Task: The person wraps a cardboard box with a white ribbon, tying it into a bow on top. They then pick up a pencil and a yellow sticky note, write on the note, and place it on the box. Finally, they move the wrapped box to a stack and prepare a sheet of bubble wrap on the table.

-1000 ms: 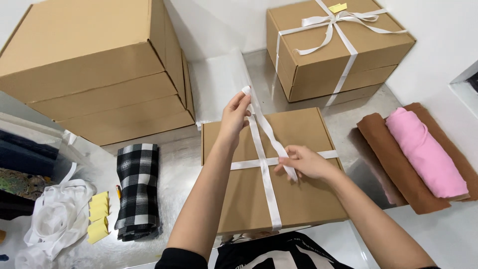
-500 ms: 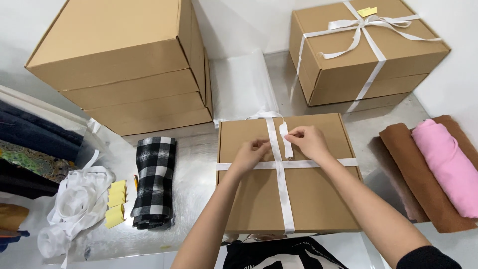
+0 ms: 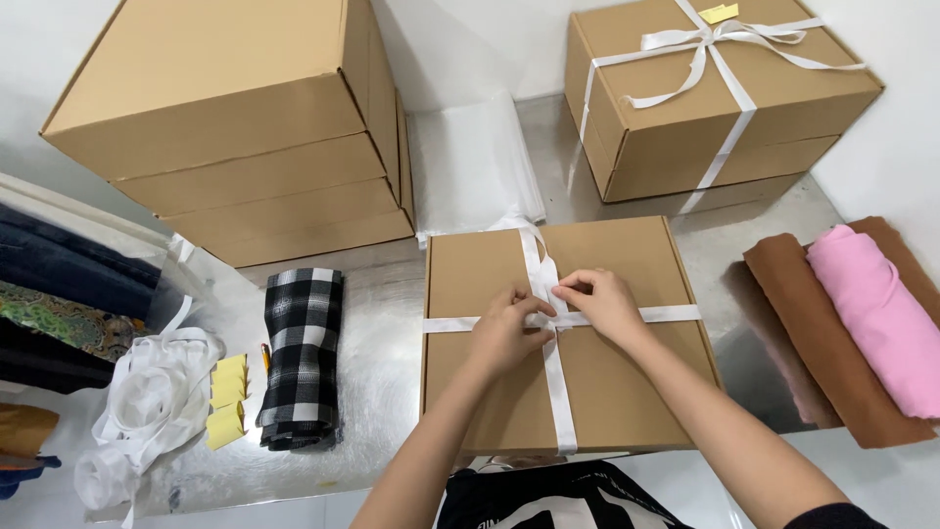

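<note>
Both hands, the left hand and right hand, are pinching the white ribbon where it is crossing atop the flat cardboard box at the bench's near edge. If either pinch is slackening, the crossing is likely loosening or sliding off centre.

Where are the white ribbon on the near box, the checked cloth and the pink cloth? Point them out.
white ribbon (image 3: 560,402), head view, lengthwise strip
checked cloth (image 3: 304,358), head view, middle of fold
pink cloth (image 3: 876,313), head view, top of roll

packing room: stacked boxes, ribbon
</note>
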